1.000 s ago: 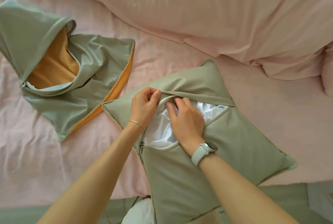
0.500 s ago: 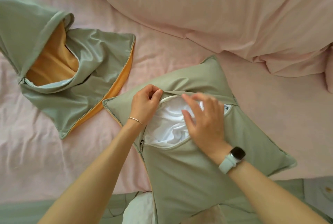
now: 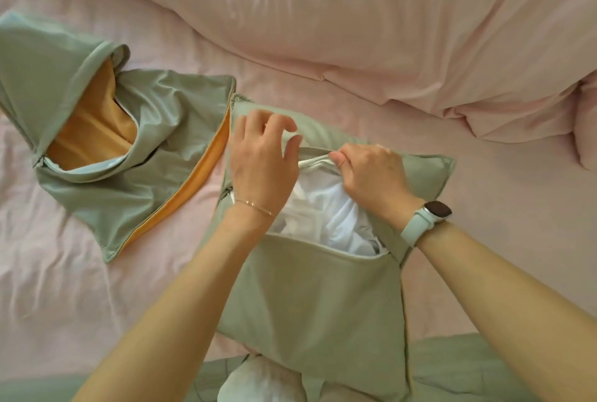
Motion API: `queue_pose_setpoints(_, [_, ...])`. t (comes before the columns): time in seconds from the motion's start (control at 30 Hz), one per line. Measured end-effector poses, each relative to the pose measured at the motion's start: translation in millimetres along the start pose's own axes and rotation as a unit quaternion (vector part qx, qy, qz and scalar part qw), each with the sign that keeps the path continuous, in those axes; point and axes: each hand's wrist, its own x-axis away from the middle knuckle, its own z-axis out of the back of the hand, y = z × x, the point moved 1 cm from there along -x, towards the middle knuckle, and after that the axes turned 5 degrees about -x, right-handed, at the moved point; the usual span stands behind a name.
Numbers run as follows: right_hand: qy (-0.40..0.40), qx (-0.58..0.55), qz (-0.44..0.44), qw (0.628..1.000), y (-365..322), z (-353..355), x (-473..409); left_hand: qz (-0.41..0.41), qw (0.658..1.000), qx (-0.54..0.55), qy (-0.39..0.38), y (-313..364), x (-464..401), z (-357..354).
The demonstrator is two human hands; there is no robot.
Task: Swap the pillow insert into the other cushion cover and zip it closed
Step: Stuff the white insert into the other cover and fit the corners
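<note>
Rumpled pink sheet [image 3: 64, 272] under a bunched pink duvet [image 3: 355, 14].

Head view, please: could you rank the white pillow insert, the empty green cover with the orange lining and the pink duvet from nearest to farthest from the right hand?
1. White pillow insert: directly under the right hand, whose fingers pinch the cover's opening edge.
2. Pink duvet: beyond the hand, across the top.
3. Empty green cover with orange lining: far left, past the left hand.

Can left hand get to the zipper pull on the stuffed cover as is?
Probably yes. The zipper pull sits exposed at the cover's left edge, just beside the left hand, which holds nothing. Nothing lies over it; the right hand pinches the opening's edge farther right.
</note>
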Motion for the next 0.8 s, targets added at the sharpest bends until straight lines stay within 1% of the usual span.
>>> queue_pose_setpoints(0.03, [-0.033,-0.008,-0.035,0.999,3.0,-0.7,-1.9,-0.03,0.999,0.003,0.017,1.7,9.1,-1.2])
queue_pose_setpoints(0.07, [-0.062,-0.022,-0.071,0.995,8.6,-1.5,-5.0,-0.065,0.998,0.013,0.009,2.4,20.7,-6.0])
queue_pose_setpoints(0.13, [-0.092,-0.068,-0.119,0.986,19.8,-2.3,-9.8,-0.133,0.989,0.03,-0.055,1.8,42.4,-20.4])
queue_pose_setpoints(0.2, [-0.104,-0.088,-0.139,0.981,23.7,-4.5,-13.6,-0.198,0.975,0.005,-0.101,1.9,56.2,-35.2])
queue_pose_setpoints(0.27, [-0.108,-0.102,-0.159,0.976,26.6,-10.8,-15.1,-0.242,0.964,-0.037,-0.102,2.9,57.8,-44.4])
queue_pose_setpoints(0.33, [-0.114,-0.127,-0.189,0.967,29.7,-15.5,-14.7,-0.263,0.956,-0.069,-0.112,4.5,59.7,-48.6])
queue_pose_setpoints(0.47, [-0.111,-0.182,-0.207,0.955,34.7,-19.7,-14.8,-0.217,0.954,-0.131,-0.162,5.3,75.7,-56.3])
queue_pose_setpoints(0.57, [-0.107,-0.184,-0.214,0.953,36.4,-24.9,-13.6,-0.216,0.952,-0.157,-0.151,8.0,85.9,-60.3])
queue_pose_setpoints(0.67, [-0.116,-0.202,-0.232,0.944,39.8,-30.0,-19.8,-0.213,0.95,-0.18,-0.142,3.8,82.1,-67.8])
queue_pose_setpoints(0.73, [-0.121,-0.222,-0.24,0.937,40.8,-31.7,-27.0,-0.19,0.948,-0.203,-0.157,0.8,75.2,-76.9])
queue_pose_setpoints(0.8, [-0.118,-0.243,-0.241,0.932,41.7,-34.1,-32.1,-0.149,0.949,-0.219,-0.173,-1.1,68.2,-85.4])
